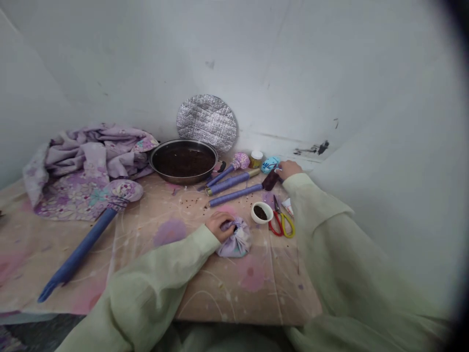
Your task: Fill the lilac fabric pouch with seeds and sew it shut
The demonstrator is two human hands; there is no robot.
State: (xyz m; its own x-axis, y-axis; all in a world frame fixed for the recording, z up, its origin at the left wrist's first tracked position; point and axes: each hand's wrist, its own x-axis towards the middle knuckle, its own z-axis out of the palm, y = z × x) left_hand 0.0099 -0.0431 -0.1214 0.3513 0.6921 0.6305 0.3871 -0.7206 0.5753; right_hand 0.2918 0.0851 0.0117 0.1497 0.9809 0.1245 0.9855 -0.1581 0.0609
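My left hand (220, 226) is closed, fingers pinching the gathered neck of a small lilac floral cloth pouch (237, 244) that rests on the table. Farther back on the right, my right hand (290, 169) has its fingers drawn together beside a bright blue patterned bundle (270, 165) and the dark maroon end (270, 180) of a purple-wrapped stick (236, 195). Whatever lies between those fingertips is too small to make out. A white bowl (262, 219) holding dark grains stands between the hands. Scissors (282, 226) with red and yellow handles lie right of it.
A wide pan (183, 182) with dark contents stands at the back, before a round silver foil pad (207, 122). Nearby are a white-lidded jar (256, 159) and more wrapped sticks (229, 183). Bunched floral fabric (91, 166) and a cloth-headed stick (86, 244) lie left.
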